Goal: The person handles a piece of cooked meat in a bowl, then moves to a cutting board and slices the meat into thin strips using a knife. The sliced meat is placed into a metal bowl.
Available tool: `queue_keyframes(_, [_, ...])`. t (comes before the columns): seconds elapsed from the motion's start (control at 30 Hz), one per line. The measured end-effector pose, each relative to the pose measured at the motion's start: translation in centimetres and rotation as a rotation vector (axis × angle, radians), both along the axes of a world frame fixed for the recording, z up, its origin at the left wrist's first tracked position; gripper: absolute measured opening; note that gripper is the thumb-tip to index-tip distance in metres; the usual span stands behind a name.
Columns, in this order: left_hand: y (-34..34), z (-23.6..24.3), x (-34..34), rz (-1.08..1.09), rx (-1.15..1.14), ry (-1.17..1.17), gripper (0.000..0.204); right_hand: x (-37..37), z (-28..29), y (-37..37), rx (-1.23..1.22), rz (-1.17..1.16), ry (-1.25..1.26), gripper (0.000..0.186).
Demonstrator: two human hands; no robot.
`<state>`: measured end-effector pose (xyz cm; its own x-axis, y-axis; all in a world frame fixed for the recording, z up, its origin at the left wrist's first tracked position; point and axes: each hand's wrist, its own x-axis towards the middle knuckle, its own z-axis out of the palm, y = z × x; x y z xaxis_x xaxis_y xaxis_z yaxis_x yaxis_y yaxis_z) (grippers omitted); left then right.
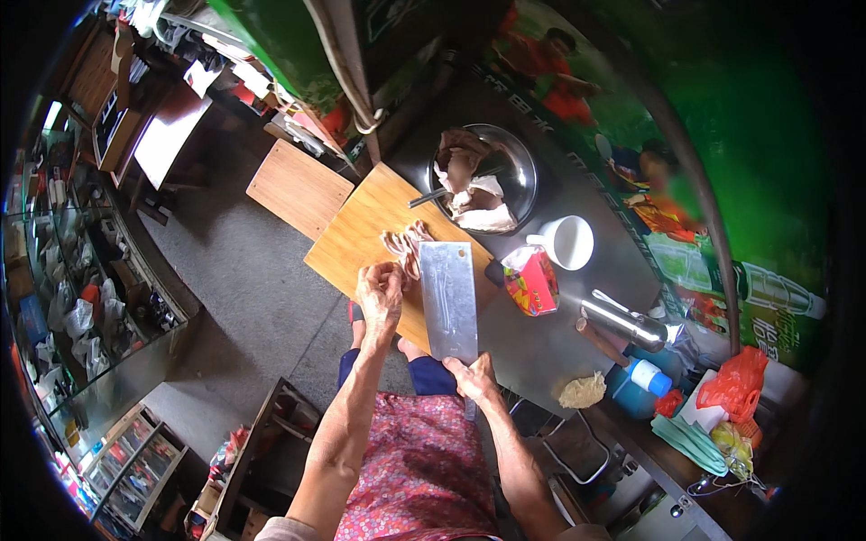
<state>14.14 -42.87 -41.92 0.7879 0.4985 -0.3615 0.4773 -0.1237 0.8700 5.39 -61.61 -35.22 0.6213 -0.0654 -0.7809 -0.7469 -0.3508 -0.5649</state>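
Observation:
My right hand grips the handle end of a broad cleaver, its grey blade lying flat-side up over the right part of a wooden cutting board. Pale pinkish meat strips lie in a loose pile on the board, just left of the blade. At the near end of that pile is my left hand, its fingers curled together; what they hold, if anything, is hidden. Beyond the board stands a metal bowl with larger pieces of meat in it, and dark chopsticks reach over its rim.
Right of the board are a red carton, a white mug, a steel flask and a yellowish clump. A red plastic bag lies at the dark table's right end. A wooden stool stands past the board's left corner.

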Motion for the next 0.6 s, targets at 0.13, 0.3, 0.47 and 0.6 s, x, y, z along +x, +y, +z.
queue_keyframes(0.13, [-0.3,0.9,0.1,-0.123,0.095,-0.045,0.022,-1.7,-2.0,-2.2,0.124,-0.155,0.221,0.031])
queue_keyframes(0.3, [0.2,2.0,1.0,-0.298,0.514,-0.380,0.020,-3.6,-1.2,-2.5,0.269,-0.345,0.235,0.023])
queue_keyframes(0.47, [-2.0,4.6,7.7,-0.346,0.474,-0.462,0.016,-7.2,-3.7,-3.1,0.173,-0.189,-0.074,0.030])
queue_keyframes(0.6, [-3.2,4.2,15.3,-0.322,0.629,-0.336,0.023,-5.8,-2.3,-2.8,0.203,-0.312,0.154,0.029])
